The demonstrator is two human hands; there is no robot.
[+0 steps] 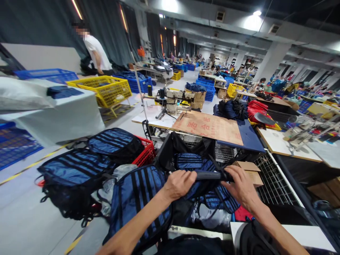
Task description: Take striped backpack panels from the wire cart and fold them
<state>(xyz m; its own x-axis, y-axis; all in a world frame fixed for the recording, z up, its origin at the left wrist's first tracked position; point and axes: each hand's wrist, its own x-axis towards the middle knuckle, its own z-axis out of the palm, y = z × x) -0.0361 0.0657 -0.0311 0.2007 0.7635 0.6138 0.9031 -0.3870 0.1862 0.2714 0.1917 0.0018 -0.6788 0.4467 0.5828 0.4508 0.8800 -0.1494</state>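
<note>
A dark padded strip, apparently a black strap (209,175), stretches level between my two hands. My left hand (180,183) has its fingers wrapped round the strip's left end. At the other end, my right hand (243,185) pinches it between thumb and fingers. Below and behind the strip, a blue backpack with black stripes (188,161) lies in a black-lined bin. Close to my left forearm stands another blue striped backpack (140,198). Clear plastic wrapping (214,216) shows under my hands, partly covered by dark straps.
More blue backpacks (77,168) are heaped at left beside a red crate (146,151). Ahead is a sewing machine table with a cardboard sheet (209,127). A wire rack (276,180) and a cardboard box (248,171) stand at right. A person (97,53) is at far left.
</note>
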